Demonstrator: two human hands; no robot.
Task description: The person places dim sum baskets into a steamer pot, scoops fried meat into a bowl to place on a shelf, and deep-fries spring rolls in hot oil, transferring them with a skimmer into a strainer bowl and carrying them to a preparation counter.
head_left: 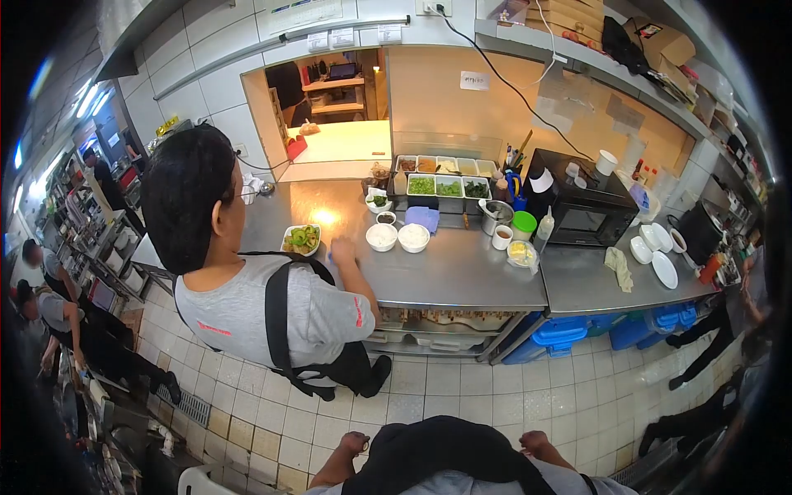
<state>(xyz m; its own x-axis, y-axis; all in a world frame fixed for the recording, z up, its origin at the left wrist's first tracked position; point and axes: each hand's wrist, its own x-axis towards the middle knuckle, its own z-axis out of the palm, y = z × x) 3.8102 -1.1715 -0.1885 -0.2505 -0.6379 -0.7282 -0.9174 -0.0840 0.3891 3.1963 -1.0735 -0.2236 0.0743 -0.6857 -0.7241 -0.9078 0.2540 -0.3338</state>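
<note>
My left hand (355, 444) is by my side at the bottom of the head view, its fingers curled in, and I see nothing in it. On the other side of my dark apron (445, 441), my right hand (535, 443) is likewise loosely closed, with no object showing. Both are over the tiled floor, apart from the counter. Ahead, a co-worker (256, 297) in a grey shirt stands at the steel counter (462, 276), one hand near a bowl of green food (302, 239). Two white bowls of rice (382, 238) stand to the right of that hand.
Behind the bowls is a rack of ingredient trays (450, 188). A black microwave (590, 210) and white dishes (664, 268) stand farther right. Blue bins (557, 334) sit below the counter. A pass-through window (330, 115) opens in the wall. Other people are at both sides.
</note>
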